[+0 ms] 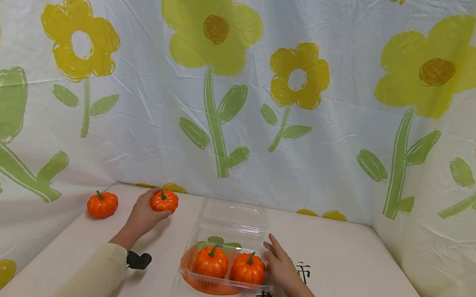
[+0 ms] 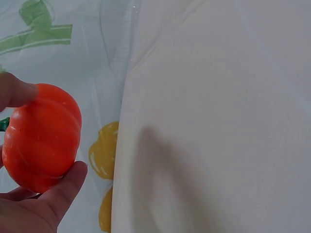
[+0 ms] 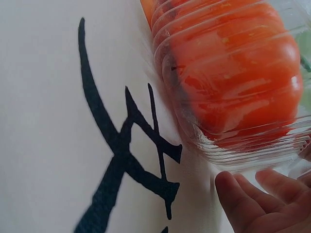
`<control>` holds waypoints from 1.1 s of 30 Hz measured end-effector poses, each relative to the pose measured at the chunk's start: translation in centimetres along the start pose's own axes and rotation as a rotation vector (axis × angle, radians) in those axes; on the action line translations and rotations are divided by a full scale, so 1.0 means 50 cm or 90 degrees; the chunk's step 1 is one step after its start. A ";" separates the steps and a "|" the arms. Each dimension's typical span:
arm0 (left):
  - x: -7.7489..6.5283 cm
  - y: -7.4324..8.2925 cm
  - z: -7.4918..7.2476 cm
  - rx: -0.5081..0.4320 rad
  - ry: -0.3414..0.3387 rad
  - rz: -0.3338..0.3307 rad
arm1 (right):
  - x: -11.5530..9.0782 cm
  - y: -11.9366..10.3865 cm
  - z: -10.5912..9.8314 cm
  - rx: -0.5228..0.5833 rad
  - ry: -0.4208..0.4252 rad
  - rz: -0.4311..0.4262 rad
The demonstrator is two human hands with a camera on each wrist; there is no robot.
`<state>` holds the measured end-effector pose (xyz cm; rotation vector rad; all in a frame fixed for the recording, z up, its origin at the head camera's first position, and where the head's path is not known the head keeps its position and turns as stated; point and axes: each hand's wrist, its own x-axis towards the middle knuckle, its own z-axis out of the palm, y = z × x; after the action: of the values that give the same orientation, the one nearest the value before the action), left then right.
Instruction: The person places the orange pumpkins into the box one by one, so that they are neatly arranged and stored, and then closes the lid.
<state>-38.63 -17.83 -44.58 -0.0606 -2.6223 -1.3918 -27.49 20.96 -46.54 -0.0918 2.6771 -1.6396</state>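
Observation:
Held in my left hand (image 1: 146, 214) is a small orange toy pumpkin (image 1: 164, 201) with a green stem. In the left wrist view, thumb and fingers grip this pumpkin (image 2: 46, 138) from opposite sides, above the table's far edge. Two more pumpkins (image 1: 212, 261) (image 1: 248, 268) sit side by side in a clear plastic clamshell box (image 1: 222, 282), its lid (image 1: 232, 214) thrown back. My right hand (image 1: 284, 271) is at the box's right side with fingers extended. The right wrist view has its fingertips right at the ribbed wall of the box (image 3: 228, 155).
Another orange pumpkin (image 1: 102, 205) lies on the table's far left. The pale table (image 1: 340, 266) carries printed black characters and an orange print under the box. A flowered cloth (image 1: 242, 118) hangs behind and along both sides.

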 end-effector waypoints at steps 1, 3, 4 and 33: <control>0.001 0.002 0.001 -0.002 -0.001 0.001 | 0.000 0.000 0.000 -0.001 0.001 0.000; 0.001 0.005 0.003 0.001 -0.002 0.009 | 0.001 0.000 0.000 -0.001 0.001 0.000; 0.000 0.007 0.005 0.003 -0.004 0.011 | 0.001 0.001 0.000 -0.001 0.002 0.000; -0.043 0.099 0.054 0.021 -0.052 0.147 | 0.001 0.001 -0.001 0.001 0.006 0.002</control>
<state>-36.32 -12.74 -42.37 -0.4100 -2.6013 -1.2928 -27.52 21.00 -46.55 -0.0794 2.6823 -1.6448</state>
